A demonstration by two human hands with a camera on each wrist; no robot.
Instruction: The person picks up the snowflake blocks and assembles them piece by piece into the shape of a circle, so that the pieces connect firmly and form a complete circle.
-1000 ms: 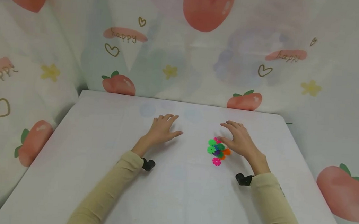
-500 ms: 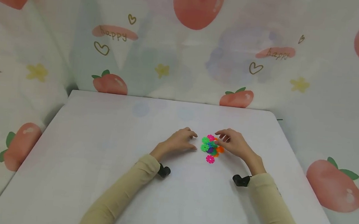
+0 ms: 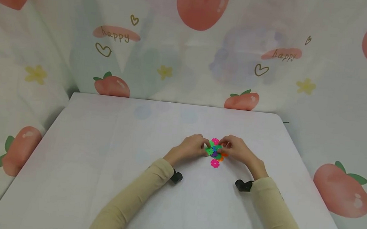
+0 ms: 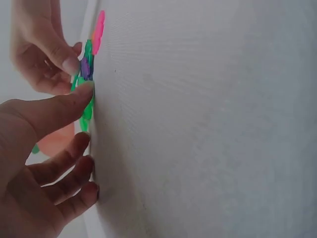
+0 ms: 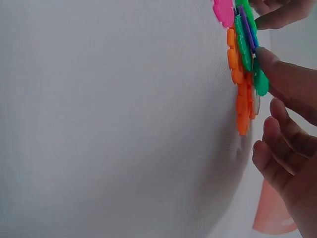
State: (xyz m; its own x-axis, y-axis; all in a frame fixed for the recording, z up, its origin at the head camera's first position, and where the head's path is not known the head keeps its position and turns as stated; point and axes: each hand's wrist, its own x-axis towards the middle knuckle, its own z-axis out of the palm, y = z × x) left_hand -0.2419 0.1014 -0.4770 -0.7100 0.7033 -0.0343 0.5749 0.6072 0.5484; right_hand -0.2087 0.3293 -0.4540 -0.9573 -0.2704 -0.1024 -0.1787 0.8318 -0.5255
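Observation:
A small heap of notched plastic snowflake discs lies on the white table [image 3: 151, 204]. In the head view my left hand [image 3: 187, 147] reaches its left side, and the thumb and index finger pinch a light green snowflake disc [image 3: 210, 151]. From the right, my right hand [image 3: 239, 149] pinches a dark green snowflake disc [image 5: 261, 83] by thumb and finger. A purple disc [image 4: 86, 68] shows between the two hands in the left wrist view. Orange discs [image 5: 241, 106] lie under the right hand. The fingers partly hide the heap.
One pink disc [image 3: 215, 163] lies at the near side of the heap, another pink disc [image 3: 215, 141] at the far side. A patterned cloth [image 3: 187, 58] hangs behind the table and along both sides. Black wrist cameras [image 3: 243, 185] sit below the sleeves.
My left hand has moved right, up to the heap, and its fingers have closed in on a light green disc. The right hand has come lower and left onto the dark green disc.

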